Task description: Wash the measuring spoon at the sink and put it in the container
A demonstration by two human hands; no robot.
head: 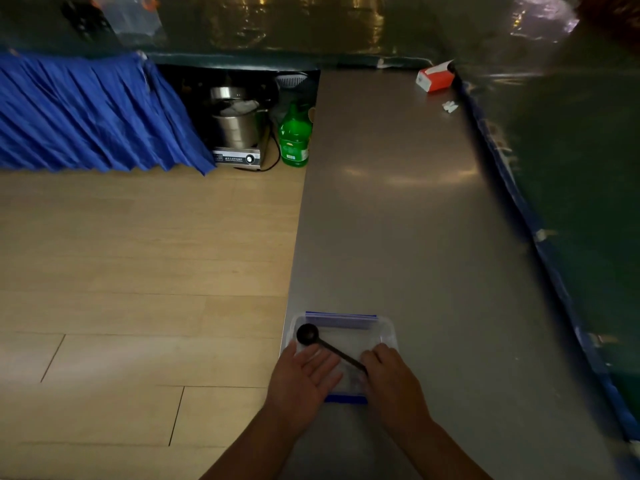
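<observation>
black measuring spoon (308,334) (bowl far-left), inside clear container (386,329)

Black spoon (313,336); clear container (386,332) with blue clips; grey surface (398,220); green bottle (294,140); pleated blue cloth (86,112); red-and-white box (434,77).

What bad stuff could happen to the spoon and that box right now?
The container sits at the very edge of the metal counter, so a nudge from the left hand might tip it to the floor. The measuring spoon is pinched only by its handle tip in the right hand, so it could slip.
</observation>
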